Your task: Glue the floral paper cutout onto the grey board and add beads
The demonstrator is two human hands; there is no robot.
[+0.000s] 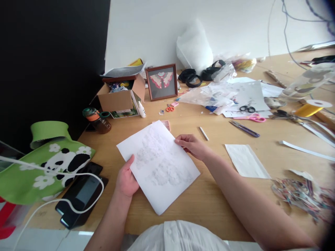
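Observation:
A white sheet of paper with faint grey floral-looking marks is held tilted above the wooden table. My left hand grips its left edge, thumb on top and the fingers hidden underneath. At the right edge, my right hand pinches the paper between thumb and fingers. Just beyond the sheet, a small pink box is partly covered by it. A white pen-like stick lies to the right of the paper, and a flat white packet rests beyond my right forearm.
A framed collar piece stands at the back beside a cardboard box. Pink scissors, a purple-handled cutter and paper scraps lie right. A bottle, panda bag, phone and white cable are left.

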